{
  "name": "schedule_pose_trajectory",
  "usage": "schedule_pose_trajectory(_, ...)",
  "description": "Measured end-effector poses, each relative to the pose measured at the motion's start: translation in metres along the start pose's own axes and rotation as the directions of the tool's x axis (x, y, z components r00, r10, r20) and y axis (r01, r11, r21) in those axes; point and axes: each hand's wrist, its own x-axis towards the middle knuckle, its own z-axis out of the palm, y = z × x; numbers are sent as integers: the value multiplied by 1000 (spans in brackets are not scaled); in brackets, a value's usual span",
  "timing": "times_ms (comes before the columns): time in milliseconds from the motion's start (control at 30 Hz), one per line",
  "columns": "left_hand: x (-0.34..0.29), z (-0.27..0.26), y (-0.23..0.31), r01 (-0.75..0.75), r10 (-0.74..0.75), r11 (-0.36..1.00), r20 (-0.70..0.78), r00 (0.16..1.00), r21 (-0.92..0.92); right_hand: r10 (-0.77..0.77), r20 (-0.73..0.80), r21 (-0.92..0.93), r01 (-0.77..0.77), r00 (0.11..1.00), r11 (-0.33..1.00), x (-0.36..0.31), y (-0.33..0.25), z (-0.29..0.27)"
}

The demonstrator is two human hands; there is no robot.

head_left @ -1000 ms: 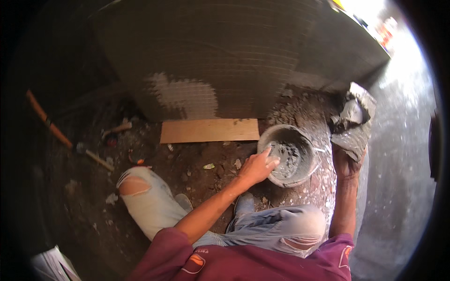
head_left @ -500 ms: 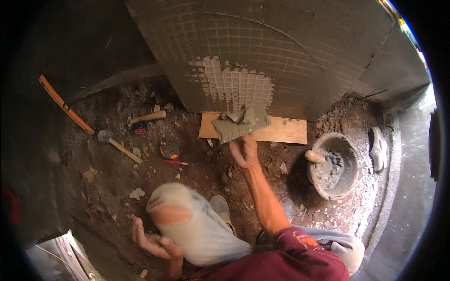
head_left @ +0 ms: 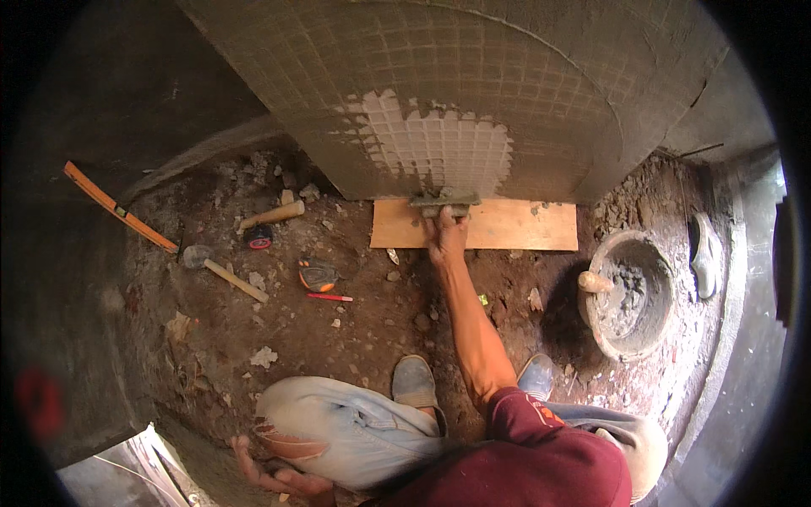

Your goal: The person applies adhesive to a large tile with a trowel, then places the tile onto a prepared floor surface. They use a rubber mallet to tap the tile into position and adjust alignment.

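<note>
My right hand is closed round the handle of a plastering trowel. The trowel's blade is pressed against the lower edge of the slab, just over a light wooden board. Grey mortar coats most of the slab, and above the trowel a bare white patch shows a raised grid. Down at the lower left, my left hand hangs beside my knee with its fingers apart and nothing in them.
To the right stands a bucket of mortar with a wooden-handled tool in it, beside a pale shoe-like object. On the rubbly ground at left lie an orange level, a mallet, a hammer handle, tape measures and a red pencil.
My right hand has turned the mortar-loaded trowel from flat to edge-on and brought it against the foot of the slab. My left hand has dropped slightly lower beside the knee.
</note>
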Motion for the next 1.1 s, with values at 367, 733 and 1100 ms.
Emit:
schedule_pose_trajectory(367,3,-18,3,-95,95,995,37,995,24,-335,307,-141,391,891,909,-38,-103,165)
schedule_pose_trajectory(733,12,4,8,-70,70,988,-7,998,-140,-206,101,-18,209,973,978,-54,-110,49)
schedule_pose_trajectory(1100,6,3,17,28,-24,994,42,999,-102,-182,-76,-242,158,980,957,34,-92,-49)
